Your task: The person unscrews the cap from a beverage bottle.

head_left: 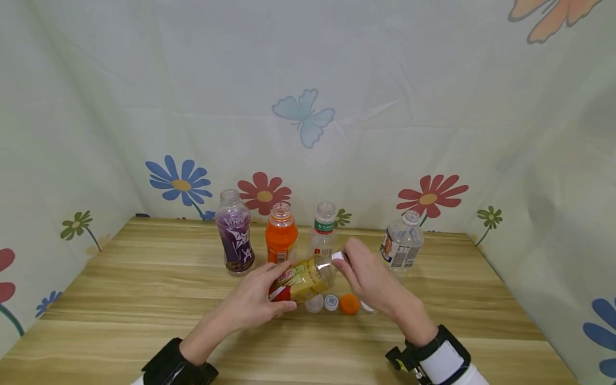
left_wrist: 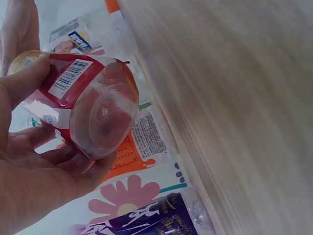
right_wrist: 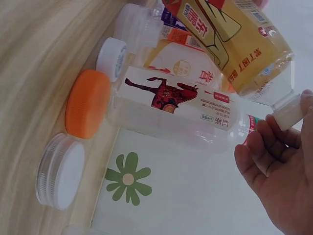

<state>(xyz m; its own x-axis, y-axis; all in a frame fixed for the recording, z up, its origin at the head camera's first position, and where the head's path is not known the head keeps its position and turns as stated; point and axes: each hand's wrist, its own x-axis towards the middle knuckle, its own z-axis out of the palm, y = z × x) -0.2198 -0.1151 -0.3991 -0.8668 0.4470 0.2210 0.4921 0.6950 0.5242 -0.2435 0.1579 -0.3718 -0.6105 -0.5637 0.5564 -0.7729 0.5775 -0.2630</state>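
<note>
My left hand (head_left: 252, 299) grips a clear plastic bottle (head_left: 305, 280) with a yellow and red label round its lower body. It is tilted, its neck up to the right, and its base (left_wrist: 103, 115) faces the left wrist camera. A white bottle cap (head_left: 339, 256) sits at its mouth, pinched between the thumb and fingers of my right hand (head_left: 372, 275). In the right wrist view the cap (right_wrist: 288, 113) is right at the neck; I cannot tell whether it is threaded on.
Behind my hands stand an uncapped purple bottle (head_left: 236, 240), an orange one (head_left: 281, 235) and a clear one with a green band (head_left: 324, 225). Another clear bottle (head_left: 403, 240) is at the right. Below the held bottle lie an orange cap (head_left: 349, 303) and several whitish caps (head_left: 331, 302).
</note>
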